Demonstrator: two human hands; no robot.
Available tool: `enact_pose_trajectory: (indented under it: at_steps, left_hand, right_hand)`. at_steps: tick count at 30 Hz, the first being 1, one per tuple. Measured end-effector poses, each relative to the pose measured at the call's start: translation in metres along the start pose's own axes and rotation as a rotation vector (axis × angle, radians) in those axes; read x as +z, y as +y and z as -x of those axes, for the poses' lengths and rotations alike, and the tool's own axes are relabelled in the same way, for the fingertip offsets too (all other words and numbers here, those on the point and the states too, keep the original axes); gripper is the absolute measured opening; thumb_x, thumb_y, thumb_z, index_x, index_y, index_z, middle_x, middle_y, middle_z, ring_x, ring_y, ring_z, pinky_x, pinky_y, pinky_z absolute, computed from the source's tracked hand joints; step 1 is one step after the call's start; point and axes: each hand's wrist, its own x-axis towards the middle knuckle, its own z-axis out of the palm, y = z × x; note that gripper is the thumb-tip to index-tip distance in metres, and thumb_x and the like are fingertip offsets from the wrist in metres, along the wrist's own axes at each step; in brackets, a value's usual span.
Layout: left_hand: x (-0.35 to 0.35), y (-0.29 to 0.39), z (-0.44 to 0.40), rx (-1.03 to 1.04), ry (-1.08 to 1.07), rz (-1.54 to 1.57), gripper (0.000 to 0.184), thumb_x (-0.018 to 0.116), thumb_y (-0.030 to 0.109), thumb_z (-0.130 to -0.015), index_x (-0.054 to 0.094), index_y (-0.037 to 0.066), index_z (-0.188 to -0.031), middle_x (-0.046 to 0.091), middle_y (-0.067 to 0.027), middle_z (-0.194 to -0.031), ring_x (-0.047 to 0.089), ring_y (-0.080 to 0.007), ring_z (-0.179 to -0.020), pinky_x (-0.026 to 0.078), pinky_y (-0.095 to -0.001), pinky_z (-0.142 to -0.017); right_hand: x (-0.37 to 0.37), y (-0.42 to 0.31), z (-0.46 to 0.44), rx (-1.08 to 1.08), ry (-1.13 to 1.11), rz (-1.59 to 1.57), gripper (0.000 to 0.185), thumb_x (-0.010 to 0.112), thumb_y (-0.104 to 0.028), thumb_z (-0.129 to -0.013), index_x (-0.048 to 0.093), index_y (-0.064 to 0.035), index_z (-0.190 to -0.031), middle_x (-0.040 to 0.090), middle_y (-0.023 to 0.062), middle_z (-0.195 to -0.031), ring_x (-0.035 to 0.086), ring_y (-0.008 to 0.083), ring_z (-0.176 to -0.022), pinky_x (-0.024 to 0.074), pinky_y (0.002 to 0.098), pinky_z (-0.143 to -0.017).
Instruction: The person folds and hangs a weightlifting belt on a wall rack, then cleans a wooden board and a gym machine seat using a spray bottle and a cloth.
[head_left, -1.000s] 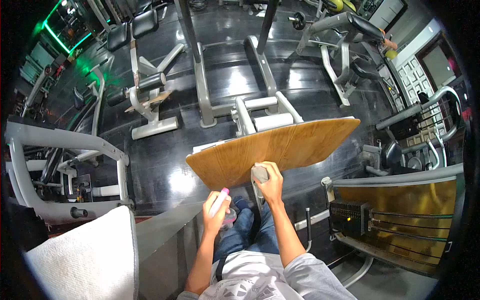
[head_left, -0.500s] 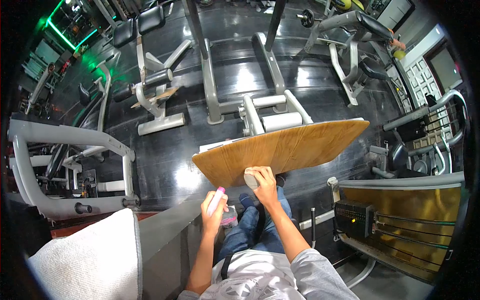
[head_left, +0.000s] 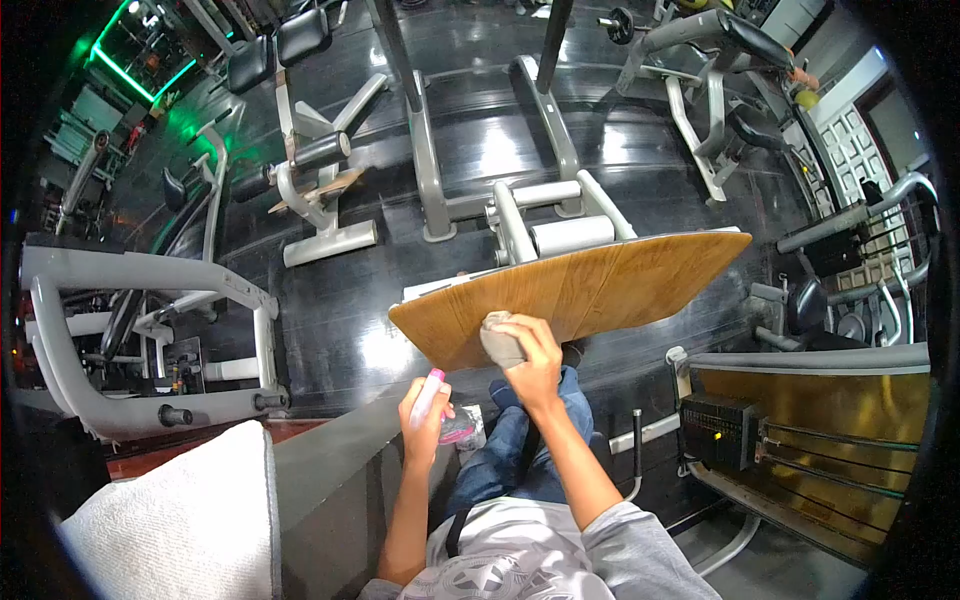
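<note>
My left hand [head_left: 422,420] is wrapped round a spray bottle [head_left: 457,430] with a pink nozzle and a clear body showing pink at its base. The nozzle points up toward the wooden panel [head_left: 600,285], with a gap between them. In my right hand [head_left: 537,368] is a bunched grey cloth [head_left: 499,342], pinched between thumb and fingers. It lies against or just in front of the panel's lower left part; exact contact cannot be told. The panel is tilted and joined to a grey metal frame [head_left: 515,225].
A white towel [head_left: 185,510] drapes over a surface at lower left. Grey machine frames stand at left [head_left: 150,270] and a gold-panelled machine [head_left: 830,420] at right. A padded bench [head_left: 320,150] and other gym equipment occupy the dark floor [head_left: 400,170].
My right hand has shifted slightly upward along the panel and turned, so more of the grey cloth shows. My left hand keeps its grip on the spray bottle. The view has moved a little.
</note>
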Motion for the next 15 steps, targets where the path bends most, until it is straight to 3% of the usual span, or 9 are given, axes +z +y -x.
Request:
enact_pose_trajectory:
  at_steps: [7,10,15]
  left_hand:
    - [-0.011,0.001,-0.002,0.012,0.056,0.0,0.008,0.064,0.01,-0.092,0.061,0.004,-0.088,0.059,-0.0012,-0.076,0.056,-0.0086,-0.061,0.044,-0.0247,-0.06]
    - [-0.013,0.004,0.001,0.017,0.078,-0.005,0.007,0.063,0.008,-0.092,0.061,0.003,-0.089,0.059,-0.0015,-0.076,0.056,-0.0086,-0.061,0.044,-0.0248,-0.06]
    - [-0.018,0.0,0.006,0.024,0.075,-0.017,0.007,0.064,0.005,-0.093,0.059,0.004,-0.088,0.058,-0.0001,-0.074,0.055,-0.0072,-0.062,0.044,-0.0233,-0.058]
  right_hand:
    - [0.023,0.041,0.048,0.026,-0.196,0.025,0.042,0.066,0.013,-0.065,0.072,-0.0098,-0.1,0.07,0.0066,-0.107,0.065,0.0271,-0.1,0.0535,0.0375,-0.086]
    - [0.013,0.039,0.039,0.18,-0.283,0.083,0.047,0.066,0.013,-0.063,0.072,-0.0089,-0.104,0.07,0.0087,-0.109,0.066,0.0286,-0.102,0.0533,0.0373,-0.088]
    - [0.006,-0.003,0.007,0.243,-0.18,0.007,0.049,0.064,0.013,-0.063,0.073,-0.0078,-0.106,0.07,0.0116,-0.108,0.067,0.0298,-0.102,0.0527,0.0358,-0.09]
